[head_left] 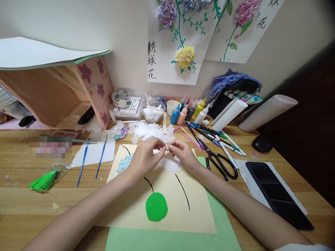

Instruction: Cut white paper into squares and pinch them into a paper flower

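Over a cream sheet of paper [193, 212], my left hand [145, 153] and my right hand [184, 157] meet fingertip to fingertip. Both pinch a small white piece of paper [166, 146], mostly covered by the fingers. Thin white paper pieces [169, 165] lie under my right hand. On the cream sheet are a flat green disc [156, 207], black drawn lines and a light-blue ruffled paper flower [125, 163], partly behind my left hand. A heap of white paper strips [150, 129] lies just beyond my hands.
Right of the sheet are black-handled scissors [218, 162], scattered markers [209, 132] and a phone [274, 191]. Paint bottles [182, 115] and a bowl of white scraps [153, 113] line the back. Two paintbrushes [83, 164] and a green bagged lump [43, 180] lie left.
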Demonstrator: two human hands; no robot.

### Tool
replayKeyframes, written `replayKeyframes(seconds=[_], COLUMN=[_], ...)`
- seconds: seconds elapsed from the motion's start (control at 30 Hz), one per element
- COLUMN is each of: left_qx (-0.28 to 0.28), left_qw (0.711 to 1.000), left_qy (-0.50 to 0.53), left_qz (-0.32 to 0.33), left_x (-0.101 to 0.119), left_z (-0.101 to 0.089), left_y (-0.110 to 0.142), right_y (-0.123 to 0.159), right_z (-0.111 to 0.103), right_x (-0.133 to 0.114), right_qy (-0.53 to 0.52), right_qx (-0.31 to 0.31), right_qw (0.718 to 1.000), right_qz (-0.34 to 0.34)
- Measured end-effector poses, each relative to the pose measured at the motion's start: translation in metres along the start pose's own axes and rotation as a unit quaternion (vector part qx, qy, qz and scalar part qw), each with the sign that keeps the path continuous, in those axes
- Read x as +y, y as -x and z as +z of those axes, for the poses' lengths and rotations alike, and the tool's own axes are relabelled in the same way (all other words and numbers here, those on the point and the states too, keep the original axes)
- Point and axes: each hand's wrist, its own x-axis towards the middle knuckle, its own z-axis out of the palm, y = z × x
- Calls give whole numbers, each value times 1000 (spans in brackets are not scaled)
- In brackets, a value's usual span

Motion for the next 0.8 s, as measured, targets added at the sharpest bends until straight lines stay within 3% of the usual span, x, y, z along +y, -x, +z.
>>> replayKeyframes(seconds=[0.3, 0.53, 0.8], left_qx=[-18, -10, -19], left_qw=[1000, 997, 999], left_qy=[6, -79, -48], left_qz=[-18, 21, 8], left_x=[-3, -3, -1], left_z=[2, 3, 1], left_y=[-1, 2, 1], right_y=[2, 2, 2], right_z=[0, 0, -3], right_x=[1, 1, 3], right_qy=[-1, 9, 16], right_qx=[-22, -20, -20], right_qw=[1000, 1000, 1000], right_qz=[14, 11, 13])
